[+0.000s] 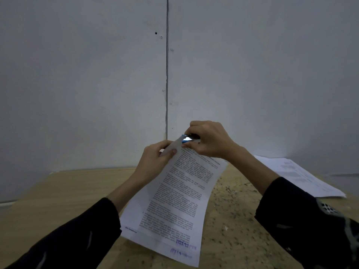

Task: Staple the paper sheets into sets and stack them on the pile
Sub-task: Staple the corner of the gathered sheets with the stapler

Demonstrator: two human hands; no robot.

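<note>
A set of printed paper sheets [174, 202] is held up above the table, hanging down toward me with blue stamps near its bottom edge. My left hand [155, 160] pinches the sheets at their top left corner. My right hand [207, 140] is closed around a small blue and silver stapler [189, 138], whose jaws sit on the sheets' top corner, right beside my left fingers. A pile of printed sheets [299, 175] lies flat on the table at the right, against the wall.
The wooden table [58, 195] runs from the left to the right, speckled with dark marks and small debris on its right half. A grey panelled wall [97, 74] with a vertical seam stands close behind it.
</note>
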